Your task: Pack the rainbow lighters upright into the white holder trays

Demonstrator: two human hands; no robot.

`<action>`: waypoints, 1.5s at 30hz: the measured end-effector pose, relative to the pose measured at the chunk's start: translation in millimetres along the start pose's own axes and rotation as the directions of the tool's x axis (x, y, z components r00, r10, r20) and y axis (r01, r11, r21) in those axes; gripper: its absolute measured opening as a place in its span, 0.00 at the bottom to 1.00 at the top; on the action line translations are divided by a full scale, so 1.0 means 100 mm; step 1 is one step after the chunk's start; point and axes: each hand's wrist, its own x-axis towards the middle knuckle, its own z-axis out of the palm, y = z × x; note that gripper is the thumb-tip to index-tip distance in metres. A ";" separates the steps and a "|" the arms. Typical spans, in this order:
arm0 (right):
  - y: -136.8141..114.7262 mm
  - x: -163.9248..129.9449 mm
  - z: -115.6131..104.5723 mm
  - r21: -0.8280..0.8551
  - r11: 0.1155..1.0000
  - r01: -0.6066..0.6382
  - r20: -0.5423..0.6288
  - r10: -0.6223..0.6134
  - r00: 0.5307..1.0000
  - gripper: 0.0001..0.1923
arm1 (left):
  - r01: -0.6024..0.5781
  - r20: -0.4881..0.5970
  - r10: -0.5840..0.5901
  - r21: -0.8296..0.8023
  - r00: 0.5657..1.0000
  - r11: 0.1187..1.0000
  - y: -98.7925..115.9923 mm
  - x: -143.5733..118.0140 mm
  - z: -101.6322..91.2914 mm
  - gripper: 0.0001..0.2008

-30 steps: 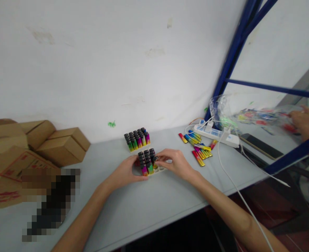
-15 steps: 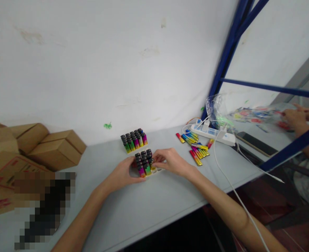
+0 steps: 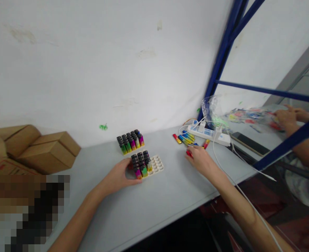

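White tray of upright rainbow lighters, right slots bare; loose lighters flat nearby.

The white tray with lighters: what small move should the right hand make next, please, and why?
Probably close the right hand on one lighter from the loose lighters under its fingers and carry it to the white tray. The tray's right side shows empty slots, its left side is filled with upright lighters, and the left hand steadies it at that edge.
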 end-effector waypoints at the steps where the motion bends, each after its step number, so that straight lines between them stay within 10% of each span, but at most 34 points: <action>1: 0.03 -0.02 0.01 -0.061 0.998 -0.027 0.036 0.029 0.999 0.10 | 0.001 -0.001 -0.001 -0.005 1.000 1.000 0.01 0.00 0.00 0.29; 6: 0.01 -0.06 0.08 -0.049 0.998 -0.050 0.087 0.054 0.995 0.15 | 0.004 -0.005 -0.004 -0.030 1.000 1.000 0.02 -0.01 -0.01 0.30; 11: -0.10 -0.02 -0.02 0.381 0.918 0.113 0.108 -0.165 0.980 0.08 | -0.001 -0.012 0.001 -0.002 1.000 1.000 0.00 -0.01 0.00 0.30; 16: -0.38 -0.10 -0.15 0.933 0.361 -0.007 0.141 -0.347 0.927 0.18 | -0.014 -0.022 0.014 0.004 1.000 1.000 -0.02 -0.01 0.01 0.30; 22: -0.72 -0.17 -0.14 0.970 -0.024 -0.243 0.214 -0.389 0.896 0.21 | -0.021 -0.015 0.021 0.007 1.000 1.000 -0.03 -0.02 0.01 0.31; 33: -1.13 -0.11 -0.03 0.951 -0.002 -0.309 0.305 -0.159 0.939 0.26 | -0.020 -0.021 0.020 -0.022 1.000 1.000 0.01 -0.02 0.01 0.32; 45: -1.14 -0.09 0.00 0.945 -0.005 -0.326 0.319 -0.190 0.928 0.22 | -0.008 -0.021 0.007 -0.016 1.000 1.000 0.04 -0.01 -0.01 0.32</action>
